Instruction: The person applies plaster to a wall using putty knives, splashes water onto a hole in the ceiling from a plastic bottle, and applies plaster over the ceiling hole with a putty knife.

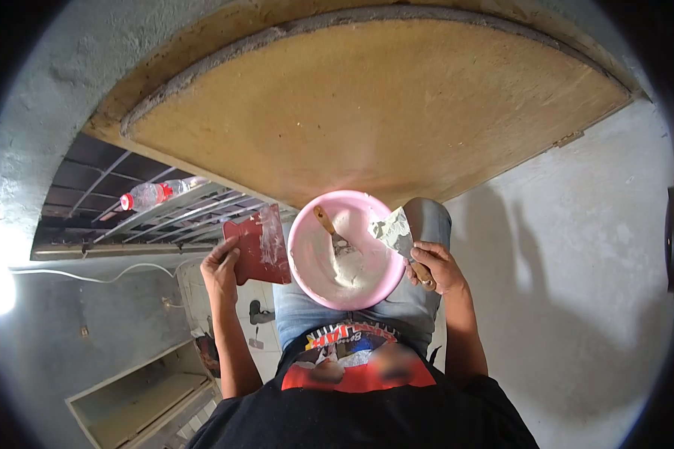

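Observation:
A pink basin [348, 251] with white paste inside rests at the person's lap, between the hands. My left hand [221, 263] grips a dark red plastic scraper [256, 247], smeared with paste along its right side, just left of the basin. My right hand [437, 266] is closed on the wooden handle of a putty knife [403, 243]. Its metal blade carries a lump of pale paste [390, 227] over the basin's right rim. Inside the basin stands a second wooden-handled knife [324, 219], its blade partly in the paste.
A wooden panel [367, 105] spans the upper view. At the left, a clear bottle with red label [148, 196] lies by metal bars [191, 213]. A white cable [112, 280] runs below. A grey wall [569, 247] fills the right, and an open cabinet [138, 396] is at the lower left.

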A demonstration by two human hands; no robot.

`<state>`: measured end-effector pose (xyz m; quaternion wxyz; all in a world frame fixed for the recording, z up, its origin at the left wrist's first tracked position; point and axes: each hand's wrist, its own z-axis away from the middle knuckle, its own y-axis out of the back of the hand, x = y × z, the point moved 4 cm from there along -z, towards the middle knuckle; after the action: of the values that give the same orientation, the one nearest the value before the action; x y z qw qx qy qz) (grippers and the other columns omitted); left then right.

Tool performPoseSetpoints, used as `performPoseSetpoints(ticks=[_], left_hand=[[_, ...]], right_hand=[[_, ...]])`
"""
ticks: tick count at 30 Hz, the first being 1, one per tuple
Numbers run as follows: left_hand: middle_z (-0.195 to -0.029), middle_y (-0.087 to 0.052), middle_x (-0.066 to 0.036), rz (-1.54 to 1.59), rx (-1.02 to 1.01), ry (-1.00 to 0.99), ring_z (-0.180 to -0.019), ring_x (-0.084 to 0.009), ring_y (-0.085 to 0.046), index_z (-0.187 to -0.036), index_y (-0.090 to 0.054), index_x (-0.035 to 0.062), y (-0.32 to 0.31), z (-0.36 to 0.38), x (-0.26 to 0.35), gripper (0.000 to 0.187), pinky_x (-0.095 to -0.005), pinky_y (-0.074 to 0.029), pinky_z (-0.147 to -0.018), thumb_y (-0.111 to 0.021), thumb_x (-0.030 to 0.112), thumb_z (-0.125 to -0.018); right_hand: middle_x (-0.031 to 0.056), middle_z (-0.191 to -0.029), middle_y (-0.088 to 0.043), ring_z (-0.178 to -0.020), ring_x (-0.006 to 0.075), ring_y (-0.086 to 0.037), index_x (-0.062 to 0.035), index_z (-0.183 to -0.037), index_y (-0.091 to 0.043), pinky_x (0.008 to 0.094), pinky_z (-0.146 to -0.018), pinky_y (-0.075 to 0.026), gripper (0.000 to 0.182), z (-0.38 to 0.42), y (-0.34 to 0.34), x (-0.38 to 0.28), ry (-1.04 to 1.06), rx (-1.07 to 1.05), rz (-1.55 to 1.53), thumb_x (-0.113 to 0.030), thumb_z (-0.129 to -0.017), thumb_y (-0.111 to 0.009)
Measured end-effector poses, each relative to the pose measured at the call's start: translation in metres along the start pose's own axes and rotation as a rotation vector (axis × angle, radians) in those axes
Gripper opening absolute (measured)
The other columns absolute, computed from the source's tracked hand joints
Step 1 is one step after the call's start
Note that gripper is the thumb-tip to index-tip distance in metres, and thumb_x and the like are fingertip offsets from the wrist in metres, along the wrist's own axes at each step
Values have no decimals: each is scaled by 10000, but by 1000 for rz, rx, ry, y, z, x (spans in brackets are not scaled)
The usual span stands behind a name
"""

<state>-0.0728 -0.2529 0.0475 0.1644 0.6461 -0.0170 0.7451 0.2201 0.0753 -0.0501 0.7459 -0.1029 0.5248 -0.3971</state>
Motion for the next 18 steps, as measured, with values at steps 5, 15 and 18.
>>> performPoseSetpoints(ticks=[5, 15, 18], left_hand=[[-1005, -709, -97, 105, 18, -60, -862, -119, -652, -1104, -686, -40, -4, 8, 16, 241, -230, -521, -787, -652, -37, -865], [-1024, -707, -100, 229, -121, -39, -884, -123, -647, -1095, -683, -39, -49, 29, 28, 249, -238, -512, -807, -614, -71, -858], [-1022, -702, -109, 242, -186, -29, -911, -134, -641, -1142, -661, -40, -83, 35, 28, 294, -254, -499, -856, -601, -76, -856]], right_hand=[[35, -550, -521, -568, 156, -580, 16, -885, -626, 308, -523, -498, 230, -3, 4, 5, 53, -78, 32, -187, -984, -583], [106, -722, -630, -589, 204, -622, -9, -886, -631, 316, -480, -496, 157, 7, -7, -7, 76, -21, -82, -139, -965, -592], [113, -768, -641, -602, 206, -630, 2, -915, -636, 317, -488, -506, 168, 8, -15, -17, 142, -181, -49, -146, -970, -580]])
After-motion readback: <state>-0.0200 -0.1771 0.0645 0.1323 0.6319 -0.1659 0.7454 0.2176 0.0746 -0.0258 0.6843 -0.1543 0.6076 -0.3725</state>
